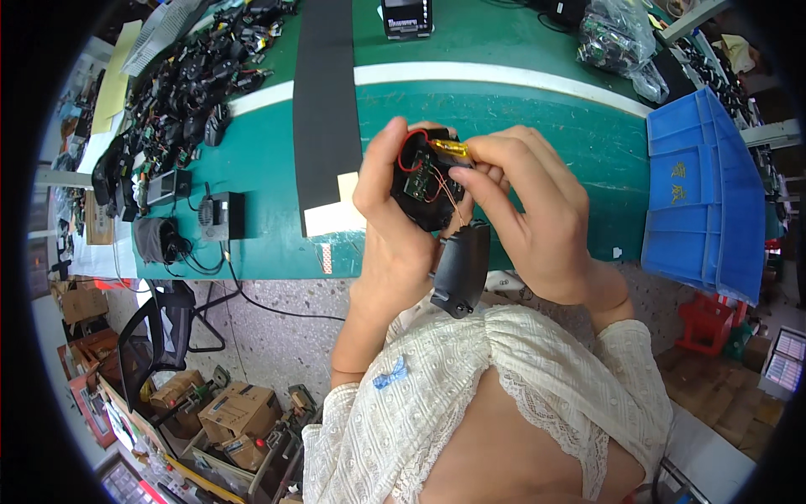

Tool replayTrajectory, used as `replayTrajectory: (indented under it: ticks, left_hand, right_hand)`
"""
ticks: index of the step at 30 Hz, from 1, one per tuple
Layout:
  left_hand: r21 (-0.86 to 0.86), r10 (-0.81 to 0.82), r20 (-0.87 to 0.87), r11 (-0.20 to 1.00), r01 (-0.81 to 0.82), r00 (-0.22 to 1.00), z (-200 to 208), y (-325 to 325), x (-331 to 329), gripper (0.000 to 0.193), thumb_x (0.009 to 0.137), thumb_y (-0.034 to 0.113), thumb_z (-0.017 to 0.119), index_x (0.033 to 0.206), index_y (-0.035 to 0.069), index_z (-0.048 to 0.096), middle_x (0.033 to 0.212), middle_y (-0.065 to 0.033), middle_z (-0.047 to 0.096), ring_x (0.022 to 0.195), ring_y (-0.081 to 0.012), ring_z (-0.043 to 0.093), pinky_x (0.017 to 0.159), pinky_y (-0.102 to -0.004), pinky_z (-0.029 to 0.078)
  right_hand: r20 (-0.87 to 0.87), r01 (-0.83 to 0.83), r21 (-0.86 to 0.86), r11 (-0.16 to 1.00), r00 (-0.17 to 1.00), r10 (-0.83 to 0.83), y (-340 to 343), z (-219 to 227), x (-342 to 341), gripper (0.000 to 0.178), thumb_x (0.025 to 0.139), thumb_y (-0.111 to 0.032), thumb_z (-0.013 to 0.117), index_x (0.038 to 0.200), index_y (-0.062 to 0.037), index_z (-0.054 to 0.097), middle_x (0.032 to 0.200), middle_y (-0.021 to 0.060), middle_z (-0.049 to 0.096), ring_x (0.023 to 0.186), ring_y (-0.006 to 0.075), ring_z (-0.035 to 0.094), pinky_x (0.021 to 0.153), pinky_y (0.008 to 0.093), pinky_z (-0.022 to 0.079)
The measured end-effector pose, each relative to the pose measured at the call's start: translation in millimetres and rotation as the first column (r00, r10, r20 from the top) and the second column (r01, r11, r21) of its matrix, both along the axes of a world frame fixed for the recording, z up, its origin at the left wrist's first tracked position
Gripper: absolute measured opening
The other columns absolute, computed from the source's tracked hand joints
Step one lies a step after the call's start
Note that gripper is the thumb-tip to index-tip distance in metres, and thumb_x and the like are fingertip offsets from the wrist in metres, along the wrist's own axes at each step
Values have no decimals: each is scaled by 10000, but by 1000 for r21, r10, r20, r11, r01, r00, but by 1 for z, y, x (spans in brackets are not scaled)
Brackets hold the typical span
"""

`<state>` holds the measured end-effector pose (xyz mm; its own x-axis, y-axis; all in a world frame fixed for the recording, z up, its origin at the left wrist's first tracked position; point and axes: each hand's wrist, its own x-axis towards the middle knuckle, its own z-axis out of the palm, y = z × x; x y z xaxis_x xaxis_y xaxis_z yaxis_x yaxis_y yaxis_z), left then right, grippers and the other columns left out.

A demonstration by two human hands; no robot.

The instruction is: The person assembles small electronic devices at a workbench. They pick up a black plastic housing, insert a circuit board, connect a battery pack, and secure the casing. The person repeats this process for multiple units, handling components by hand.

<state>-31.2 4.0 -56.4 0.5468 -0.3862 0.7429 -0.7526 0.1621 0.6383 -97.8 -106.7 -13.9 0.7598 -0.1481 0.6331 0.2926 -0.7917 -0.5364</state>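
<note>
holding black housing [426, 215], yellow-taped part [451, 148]

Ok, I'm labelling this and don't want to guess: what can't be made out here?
All in the head view:
Most fingers of the left hand: behind the open black housing.
Right end of yellow-taped piece: behind the right hand.
Top of the black box: cut off by the upper edge.
Parts in the dark pile: too small and tangled.

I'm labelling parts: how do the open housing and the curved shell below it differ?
The housing is open, showing a green circuit board; the shell shows a mostly smooth outer face. The left hand grips the housing; the shell sits lower in the picture. Both are black.
</note>
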Motion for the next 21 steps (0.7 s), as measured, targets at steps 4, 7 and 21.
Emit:
replayTrajectory:
  ticks: [4,7,21]
  left_hand:
    - [-217,-55,-393,976,-34,918,-8,-5,5,309,850,108,471,1123,16,358,1020,-199,540,875,-258,578,765,-340,490]
    - [-171,-166,-136,975,141,977,-31,-12,19,580,819,-15,546,1285,118,228,1152,-208,459,937,-247,541,731,-318,491]
    - [47,-111,-81,992,115,991,-21,-7,5,825,728,-36,675,1317,132,124,1150,-231,448,968,-270,532,816,-372,459]
  right_hand:
    - [-26,1,-3,1000,1000,-1,3,0,10,163,744,12,619,882,7,532,776,118,520,703,282,530,601,366,439]
    - [4,25,-19,999,1000,-25,-1,1,6,155,754,-4,615,877,8,520,787,119,514,723,285,533,614,371,446]
    - [24,159,-169,973,987,-157,3,1,-10,216,763,-43,615,938,38,517,780,125,500,681,258,523,578,330,460]
